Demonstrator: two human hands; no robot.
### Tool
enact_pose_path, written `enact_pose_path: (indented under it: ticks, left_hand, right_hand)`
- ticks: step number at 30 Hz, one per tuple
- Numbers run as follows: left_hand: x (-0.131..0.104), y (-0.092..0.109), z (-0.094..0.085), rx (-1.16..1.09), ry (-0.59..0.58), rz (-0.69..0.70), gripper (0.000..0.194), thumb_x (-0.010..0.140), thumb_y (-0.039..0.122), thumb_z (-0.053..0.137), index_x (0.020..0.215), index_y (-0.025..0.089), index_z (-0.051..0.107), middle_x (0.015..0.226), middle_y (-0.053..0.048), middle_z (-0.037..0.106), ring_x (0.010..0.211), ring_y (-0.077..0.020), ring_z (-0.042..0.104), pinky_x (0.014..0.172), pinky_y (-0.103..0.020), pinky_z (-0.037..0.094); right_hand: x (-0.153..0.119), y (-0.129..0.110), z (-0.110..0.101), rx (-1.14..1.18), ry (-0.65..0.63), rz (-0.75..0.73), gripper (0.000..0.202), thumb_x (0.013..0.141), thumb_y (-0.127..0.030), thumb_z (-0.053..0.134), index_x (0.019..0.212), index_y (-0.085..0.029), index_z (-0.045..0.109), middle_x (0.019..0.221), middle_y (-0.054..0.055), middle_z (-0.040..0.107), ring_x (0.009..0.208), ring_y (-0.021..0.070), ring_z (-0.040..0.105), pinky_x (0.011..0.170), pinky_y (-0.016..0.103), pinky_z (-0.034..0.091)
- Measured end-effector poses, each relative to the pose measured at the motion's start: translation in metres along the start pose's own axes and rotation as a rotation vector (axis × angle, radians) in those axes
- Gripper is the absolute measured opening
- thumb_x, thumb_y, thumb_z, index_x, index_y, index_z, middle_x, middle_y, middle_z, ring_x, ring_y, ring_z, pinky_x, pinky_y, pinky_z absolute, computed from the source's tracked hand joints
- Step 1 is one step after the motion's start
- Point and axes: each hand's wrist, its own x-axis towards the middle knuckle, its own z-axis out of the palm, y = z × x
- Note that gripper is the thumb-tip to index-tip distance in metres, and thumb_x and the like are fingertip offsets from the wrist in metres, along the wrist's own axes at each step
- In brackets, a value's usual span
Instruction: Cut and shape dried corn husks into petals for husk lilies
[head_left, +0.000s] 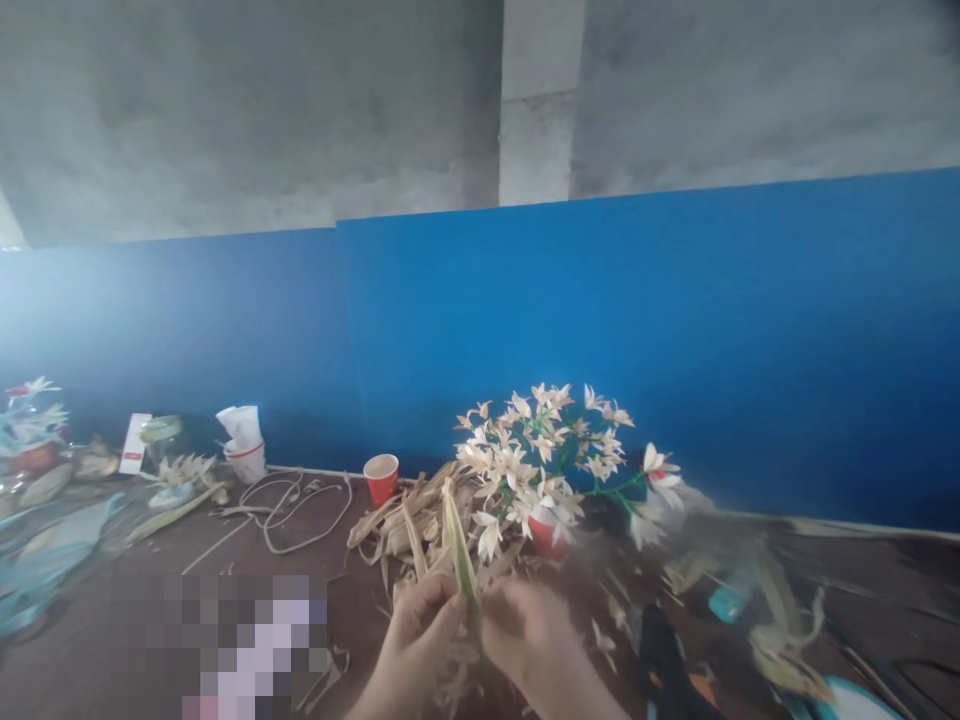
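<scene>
A long pale green corn husk strip stands upright, pointed end up, between my hands. My left hand pinches it near its lower end with thumb and forefinger. Close against the strip's right side, my right hand has its fingers curled in on the same lower end; they are slightly blurred. Right behind them lies a heap of dry tan husks. A bunch of cream husk flowers on green stems rises from a red and white cup just beyond my right hand.
A red paper cup and a looped white cable lie left of the heap. Farther left are a white cup with tissue and more flowers. At right are a dark tool and husk scraps. A blue panel backs the table.
</scene>
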Motion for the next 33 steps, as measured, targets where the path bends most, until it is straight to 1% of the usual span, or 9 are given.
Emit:
enact_pose_path:
  ticks: [2, 5, 9, 12, 17, 19, 24, 29, 33]
  left_hand:
    - [0.000, -0.005, 0.001, -0.040, -0.027, -0.036, 0.034, 0.067, 0.046, 0.069, 0.060, 0.015, 0.058, 0.058, 0.002, 0.050, 0.055, -0.0099, 0.043, 0.052, -0.019, 0.034]
    - [0.001, -0.013, 0.000, -0.132, -0.051, -0.115, 0.034, 0.057, 0.043, 0.078, 0.062, 0.015, 0.058, 0.055, 0.003, 0.053, 0.051, -0.0098, 0.045, 0.049, -0.019, 0.034]
    - [0.003, -0.015, 0.000, -0.275, 0.031, -0.190, 0.036, 0.051, 0.038, 0.082, 0.054, 0.014, 0.055, 0.048, 0.004, 0.052, 0.045, -0.0069, 0.042, 0.047, -0.018, 0.031]
    - [0.003, -0.009, 0.001, -0.295, 0.047, -0.184, 0.033, 0.053, 0.037, 0.081, 0.053, 0.012, 0.059, 0.050, 0.003, 0.054, 0.047, -0.0061, 0.042, 0.049, -0.018, 0.032]
    - [0.003, -0.003, 0.002, -0.224, 0.034, -0.148, 0.032, 0.054, 0.038, 0.080, 0.055, 0.012, 0.061, 0.053, 0.003, 0.055, 0.048, -0.0068, 0.045, 0.048, -0.017, 0.033]
    - [0.003, -0.005, 0.001, -0.189, 0.029, -0.137, 0.032, 0.055, 0.039, 0.079, 0.057, 0.013, 0.062, 0.053, 0.003, 0.055, 0.047, -0.0069, 0.045, 0.047, -0.017, 0.033]
    - [0.004, -0.013, -0.002, -0.115, 0.039, -0.083, 0.028, 0.060, 0.037, 0.076, 0.059, 0.013, 0.062, 0.056, 0.002, 0.055, 0.049, -0.0078, 0.045, 0.048, -0.018, 0.035]
    - [0.004, -0.014, -0.005, 0.066, 0.017, 0.036, 0.015, 0.066, 0.024, 0.067, 0.057, 0.013, 0.062, 0.058, 0.001, 0.054, 0.055, -0.0102, 0.046, 0.054, -0.019, 0.038]
    - [0.003, -0.010, -0.004, 0.250, 0.033, 0.075, 0.012, 0.067, 0.017, 0.058, 0.055, 0.014, 0.060, 0.057, 0.000, 0.054, 0.058, -0.0122, 0.047, 0.056, -0.021, 0.038]
  right_hand:
    - [-0.001, -0.004, 0.001, -0.076, 0.012, 0.008, 0.013, 0.069, -0.024, 0.057, 0.067, -0.013, 0.064, 0.062, 0.004, 0.066, 0.060, 0.0159, 0.059, 0.056, 0.022, 0.044]
    - [-0.005, -0.010, 0.002, -0.126, 0.027, 0.027, 0.011, 0.069, -0.023, 0.057, 0.065, -0.014, 0.063, 0.060, 0.003, 0.065, 0.059, 0.0155, 0.058, 0.054, 0.021, 0.042]
    - [-0.006, -0.011, 0.001, -0.112, 0.044, 0.009, 0.015, 0.071, -0.025, 0.054, 0.065, -0.014, 0.062, 0.059, 0.003, 0.064, 0.058, 0.0161, 0.058, 0.051, 0.021, 0.042]
    - [-0.004, -0.007, 0.000, -0.057, 0.045, -0.002, 0.015, 0.072, -0.024, 0.053, 0.067, -0.013, 0.061, 0.059, 0.003, 0.063, 0.057, 0.0148, 0.057, 0.050, 0.020, 0.042]
    - [-0.005, -0.007, -0.001, -0.066, 0.039, -0.050, 0.013, 0.072, -0.022, 0.052, 0.068, -0.014, 0.061, 0.059, 0.002, 0.062, 0.056, 0.0136, 0.057, 0.052, 0.019, 0.043]
    - [-0.006, -0.009, -0.001, -0.092, 0.066, -0.071, 0.013, 0.072, -0.023, 0.051, 0.068, -0.015, 0.060, 0.058, 0.001, 0.062, 0.056, 0.0135, 0.057, 0.052, 0.019, 0.043]
    - [-0.007, -0.013, 0.001, -0.130, 0.094, -0.085, 0.016, 0.073, -0.026, 0.048, 0.062, -0.016, 0.055, 0.053, 0.000, 0.057, 0.052, 0.0123, 0.053, 0.051, 0.019, 0.041]
    - [-0.006, -0.008, 0.004, -0.181, 0.134, -0.109, 0.013, 0.072, -0.022, 0.050, 0.061, -0.017, 0.055, 0.051, -0.003, 0.055, 0.050, 0.0104, 0.051, 0.050, 0.018, 0.039]
    - [-0.008, -0.002, 0.009, -0.306, 0.228, -0.217, 0.013, 0.072, -0.015, 0.049, 0.060, -0.018, 0.053, 0.053, -0.002, 0.056, 0.050, 0.0099, 0.052, 0.050, 0.017, 0.038]
